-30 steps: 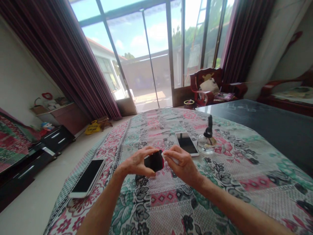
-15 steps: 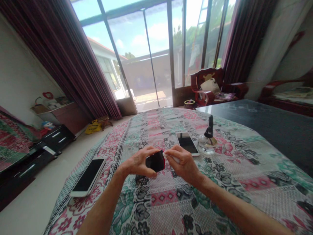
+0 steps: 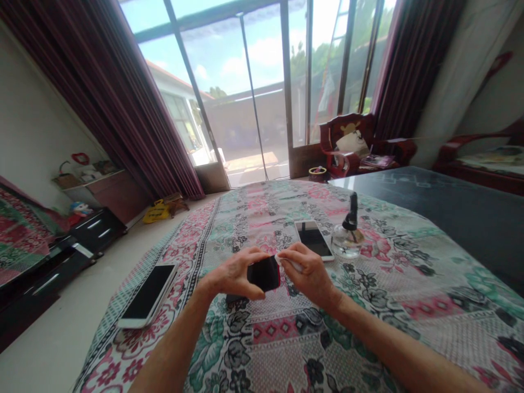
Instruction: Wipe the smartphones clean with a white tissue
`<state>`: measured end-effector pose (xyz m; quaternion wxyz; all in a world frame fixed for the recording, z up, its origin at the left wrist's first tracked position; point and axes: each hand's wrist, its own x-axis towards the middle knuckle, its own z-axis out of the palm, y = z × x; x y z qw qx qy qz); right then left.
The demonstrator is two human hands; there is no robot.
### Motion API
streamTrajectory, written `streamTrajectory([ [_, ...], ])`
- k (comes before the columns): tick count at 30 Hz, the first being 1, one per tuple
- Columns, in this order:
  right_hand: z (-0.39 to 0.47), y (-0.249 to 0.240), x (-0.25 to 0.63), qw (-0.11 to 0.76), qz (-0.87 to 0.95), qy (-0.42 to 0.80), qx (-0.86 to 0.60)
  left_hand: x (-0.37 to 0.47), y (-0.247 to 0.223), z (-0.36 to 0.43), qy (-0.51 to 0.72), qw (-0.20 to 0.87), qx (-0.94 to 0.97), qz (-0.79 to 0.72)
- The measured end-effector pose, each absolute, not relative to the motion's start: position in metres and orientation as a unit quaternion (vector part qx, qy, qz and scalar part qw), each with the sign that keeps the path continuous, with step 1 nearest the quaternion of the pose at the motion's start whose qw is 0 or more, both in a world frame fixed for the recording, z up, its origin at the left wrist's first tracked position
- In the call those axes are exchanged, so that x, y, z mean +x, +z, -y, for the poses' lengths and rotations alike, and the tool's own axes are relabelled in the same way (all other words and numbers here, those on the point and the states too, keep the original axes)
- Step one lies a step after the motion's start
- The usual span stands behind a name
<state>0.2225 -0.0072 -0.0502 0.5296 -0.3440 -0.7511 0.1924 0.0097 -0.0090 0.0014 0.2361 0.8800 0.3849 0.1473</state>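
My left hand (image 3: 239,273) grips a dark phone with a red edge (image 3: 264,274) by its long sides, thumb below and fingers above. At the phone's right end, my right hand (image 3: 306,268) pinches a small white cloth or wipe (image 3: 291,264) against the corner. Just beyond that hand lies a white phone (image 3: 313,240), screen up. Beside it stands a clear bottle with a black pump top (image 3: 347,240). A white tablet (image 3: 149,295) rests on something flat at the left. Part of a dark flat item (image 3: 235,298) shows beneath my left hand.
A flowered cloth (image 3: 278,355) covers the table under everything. Behind on the right are a dark glossy surface (image 3: 429,196) and a carved wooden chair (image 3: 347,144). A yellow bag (image 3: 156,213) lies on the floor at the left.
The held phone has shifted slightly right and down, its screen turned a little more toward the camera. My right hand has moved slightly right, still at the phone's end.
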Motion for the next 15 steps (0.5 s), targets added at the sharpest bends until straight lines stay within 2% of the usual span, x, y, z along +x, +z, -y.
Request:
streamTrajectory([
  [9, 0.018, -0.048, 0.215, 0.536, 0.768, 0.198, -0.289, -0.004, 0.001, 0.003, 0.171, 0.255, 0.864, -0.399],
  [15, 0.013, -0.045, 0.217, 0.539, 0.754, 0.199, -0.319, -0.002, 0.002, 0.005, 0.179, 0.287, 0.858, -0.387],
])
